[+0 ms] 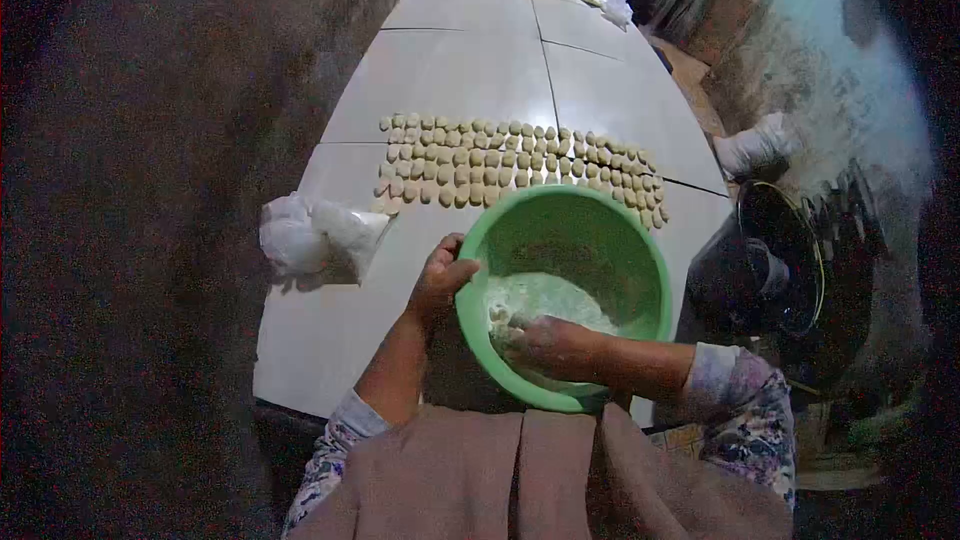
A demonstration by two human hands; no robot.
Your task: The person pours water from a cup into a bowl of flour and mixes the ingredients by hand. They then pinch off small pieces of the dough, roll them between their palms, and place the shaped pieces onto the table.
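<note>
Around right fingers (pixel 516 332), grip unclear, green bowl (pixel 625 255), rim (pixel 475 335) clamped in left fingers (pixel 450 242)

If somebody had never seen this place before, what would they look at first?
Probably the big green bowl at the front, with white powder inside, the left hand on its rim and the right hand dipping in. Next might come the rows of small pale lumps across the long white table, just beyond the bowl.
</note>
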